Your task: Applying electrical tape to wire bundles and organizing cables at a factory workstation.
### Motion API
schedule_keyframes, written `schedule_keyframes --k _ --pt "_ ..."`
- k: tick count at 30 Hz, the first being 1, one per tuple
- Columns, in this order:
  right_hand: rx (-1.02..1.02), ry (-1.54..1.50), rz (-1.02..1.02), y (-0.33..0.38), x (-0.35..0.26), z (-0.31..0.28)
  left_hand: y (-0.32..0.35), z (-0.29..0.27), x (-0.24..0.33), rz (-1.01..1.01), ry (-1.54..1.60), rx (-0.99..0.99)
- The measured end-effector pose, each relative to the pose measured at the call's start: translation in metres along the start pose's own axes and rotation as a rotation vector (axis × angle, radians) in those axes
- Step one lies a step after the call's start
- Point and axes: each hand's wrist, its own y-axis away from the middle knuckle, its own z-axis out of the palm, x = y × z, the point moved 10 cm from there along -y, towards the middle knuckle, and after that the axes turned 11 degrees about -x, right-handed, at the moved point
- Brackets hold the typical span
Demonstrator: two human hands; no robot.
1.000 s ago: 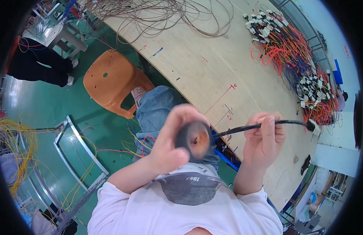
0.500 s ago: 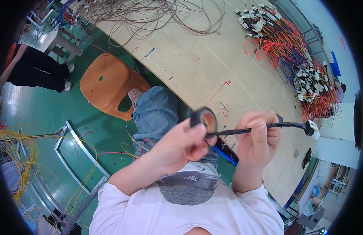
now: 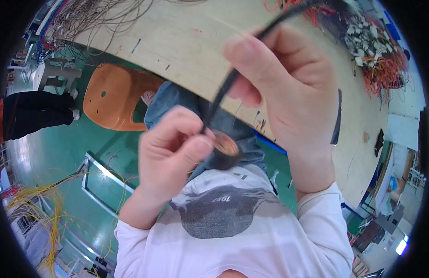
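Observation:
My left hand [image 3: 170,150] grips a roll of black tape [image 3: 223,153] close to my chest, thumb and fingers around its rim. A black taped cable [image 3: 228,85] runs from the roll up and to the right. My right hand [image 3: 288,97] is closed around that cable, held close to the camera, above the roll. The cable's far end passes out of sight at the top edge. Below both hands are my white shirt and blue jeans.
A long wooden workbench [image 3: 186,41] curves across the top, with loose brown wires [image 3: 94,16] at its left and orange wire bundles with white connectors [image 3: 374,55] at its right. An orange plastic stool [image 3: 115,95] stands on the green floor. Another person's dark-trousered legs [image 3: 34,113] are at left. Yellow wires [image 3: 34,208] lie lower left.
Both hands have come much closer to the camera. The tape roll has dropped below the cable, and the cable now slants steeply upward instead of lying level.

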Motion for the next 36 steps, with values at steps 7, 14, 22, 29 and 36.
schedule_keyframes --k 7,14,22,29,36 --pt "-0.127 0.45 -0.313 0.026 0.027 0.065 0.013 -0.037 0.015 0.075 -0.154 0.341" --pt "-0.382 0.537 -0.212 0.032 0.035 0.078 0.028 -0.018 0.049 0.198 -0.701 0.17" --pt "-0.734 -0.137 0.012 0.048 0.044 0.101 0.052 -0.012 0.03 -0.137 -0.288 -0.025" --pt "-0.324 -0.114 0.525 0.102 0.128 -0.005 0.113 -0.104 0.08 0.103 0.122 0.387" --pt "-0.388 0.186 0.544 0.11 0.167 0.028 0.109 -0.129 0.059 -0.121 -0.461 0.556"
